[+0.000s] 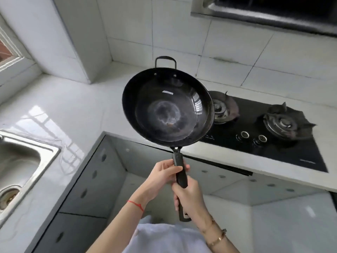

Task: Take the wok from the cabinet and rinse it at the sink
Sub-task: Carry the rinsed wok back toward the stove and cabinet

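Observation:
A black wok point(167, 106) with a long handle and a small loop handle at its far rim hangs in the air above the counter corner, tilted toward me. Its inside shows a pale worn patch at the bottom. My left hand point(162, 175) grips the upper part of the handle. My right hand point(189, 196) grips the handle lower down. The steel sink point(45, 161) lies at the left edge, with its drain visible. Grey cabinet fronts point(94, 179) stand below the counter.
A black gas hob point(273, 143) with two burners and two knobs sits on the white counter point(73, 106) to the right, partly behind the wok. A range hood point(273, 13) hangs top right. A window is at the far left.

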Available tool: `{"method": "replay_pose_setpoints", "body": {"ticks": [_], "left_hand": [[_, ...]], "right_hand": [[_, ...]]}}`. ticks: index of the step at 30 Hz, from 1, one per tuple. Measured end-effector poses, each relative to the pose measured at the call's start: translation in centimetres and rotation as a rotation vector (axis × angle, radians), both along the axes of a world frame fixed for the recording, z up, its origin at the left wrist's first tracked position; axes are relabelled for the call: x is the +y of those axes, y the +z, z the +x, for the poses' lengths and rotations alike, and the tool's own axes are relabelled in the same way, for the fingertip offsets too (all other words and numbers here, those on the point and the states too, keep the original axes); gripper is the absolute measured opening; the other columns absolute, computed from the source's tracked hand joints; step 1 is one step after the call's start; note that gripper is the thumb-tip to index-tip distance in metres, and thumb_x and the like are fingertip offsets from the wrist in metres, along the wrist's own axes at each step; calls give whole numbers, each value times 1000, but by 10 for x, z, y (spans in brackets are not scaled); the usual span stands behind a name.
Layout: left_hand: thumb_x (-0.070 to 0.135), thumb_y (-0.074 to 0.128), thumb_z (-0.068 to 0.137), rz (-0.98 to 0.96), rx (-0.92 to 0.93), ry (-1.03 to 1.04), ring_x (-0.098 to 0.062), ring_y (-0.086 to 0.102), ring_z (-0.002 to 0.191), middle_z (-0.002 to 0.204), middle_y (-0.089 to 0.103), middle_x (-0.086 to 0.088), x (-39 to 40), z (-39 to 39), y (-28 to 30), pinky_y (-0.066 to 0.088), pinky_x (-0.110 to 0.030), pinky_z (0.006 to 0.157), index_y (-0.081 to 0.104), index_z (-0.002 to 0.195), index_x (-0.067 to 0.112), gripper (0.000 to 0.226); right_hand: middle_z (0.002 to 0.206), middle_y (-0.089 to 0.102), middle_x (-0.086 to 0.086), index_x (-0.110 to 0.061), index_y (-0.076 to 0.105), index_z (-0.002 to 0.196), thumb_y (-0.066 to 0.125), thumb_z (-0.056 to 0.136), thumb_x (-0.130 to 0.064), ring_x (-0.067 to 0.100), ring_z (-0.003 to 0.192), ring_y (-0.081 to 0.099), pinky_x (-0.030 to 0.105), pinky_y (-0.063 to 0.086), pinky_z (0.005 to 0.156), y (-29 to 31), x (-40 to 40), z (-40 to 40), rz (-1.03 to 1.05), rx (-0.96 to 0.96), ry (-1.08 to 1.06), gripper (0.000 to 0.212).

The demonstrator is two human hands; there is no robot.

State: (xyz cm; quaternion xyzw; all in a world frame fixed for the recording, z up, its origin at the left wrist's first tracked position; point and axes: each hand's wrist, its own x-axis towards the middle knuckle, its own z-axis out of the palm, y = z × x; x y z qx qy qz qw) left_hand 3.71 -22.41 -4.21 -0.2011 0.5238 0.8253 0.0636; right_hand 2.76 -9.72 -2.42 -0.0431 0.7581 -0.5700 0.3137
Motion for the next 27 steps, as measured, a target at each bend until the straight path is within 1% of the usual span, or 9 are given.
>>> {"method": "replay_pose_setpoints", "body": {"ticks": [3, 8, 10, 12, 14, 16, 19, 22, 27], "left_hand": [[4, 54, 94, -34, -15, -99, -27, 67, 112, 114, 73, -14, 9, -16, -1, 51, -43, 100, 62, 118, 3, 25], [16, 59, 81, -18, -37, -292, -26, 69, 107, 106, 74, -13, 19, -38, -2, 46, -49, 103, 64, 118, 6, 38], [18, 61, 81, -17, -24, -393, -23, 69, 103, 104, 74, -12, 22, -45, -2, 48, -46, 99, 63, 118, 8, 39], [17, 65, 83, -11, -5, -492, -23, 70, 104, 107, 74, -11, 29, -49, 0, 52, -37, 94, 61, 121, 8, 39], [11, 65, 90, -24, 11, -591, -24, 69, 107, 111, 73, -12, 38, -51, 2, 53, -30, 91, 59, 123, 7, 34], [5, 60, 94, -40, 22, -680, -25, 69, 108, 114, 72, -14, 48, -52, 3, 55, -27, 89, 59, 122, 5, 29], [4, 58, 94, -32, 20, -811, -23, 69, 108, 114, 72, -13, 68, -51, 1, 55, -25, 87, 58, 124, 4, 29], [2, 58, 94, 1, -9, -899, -25, 70, 107, 113, 73, -13, 94, -45, -4, 54, -25, 88, 57, 126, 2, 32], [1, 58, 94, -4, -32, -1048, -25, 70, 106, 111, 74, -12, 152, -32, -7, 53, -30, 93, 57, 126, 4, 32]], "right_hand": [[45, 50, 7, -4, 53, 72, 56, 92, -7, 20, 32, 44, 25, 38, 36, -2, 6, 0, 30, 20, -129, 21], [45, 51, 9, -4, 55, 72, 58, 89, -3, 21, 33, 45, 26, 39, 36, -1, 9, 6, 59, 29, -361, 17], [46, 52, 9, -4, 57, 74, 59, 88, -3, 21, 35, 46, 27, 40, 36, 2, 9, 11, 55, 41, -453, 15], [46, 52, 9, -7, 57, 70, 59, 89, -3, 21, 35, 47, 27, 40, 37, 3, 10, 16, 59, 58, -548, 19], [43, 50, 8, -8, 54, 66, 58, 89, -2, 20, 33, 46, 26, 39, 36, 2, 13, 21, 77, 61, -642, 24], [41, 49, 8, -6, 51, 65, 57, 88, 0, 20, 30, 44, 25, 38, 35, 3, 18, 26, 101, 55, -731, 25], [40, 50, 10, -8, 51, 64, 57, 87, -1, 23, 30, 45, 26, 39, 36, 1, 30, 38, 146, 49, -843, 24], [42, 53, 14, -3, 54, 67, 56, 86, -4, 25, 33, 49, 32, 44, 39, -1, 46, 52, 180, 41, -947, 20], [43, 54, 9, -9, 54, 66, 57, 89, -8, 24, 35, 51, 30, 45, 39, -2, 89, 75, 179, 3, -1112, 23]]}}
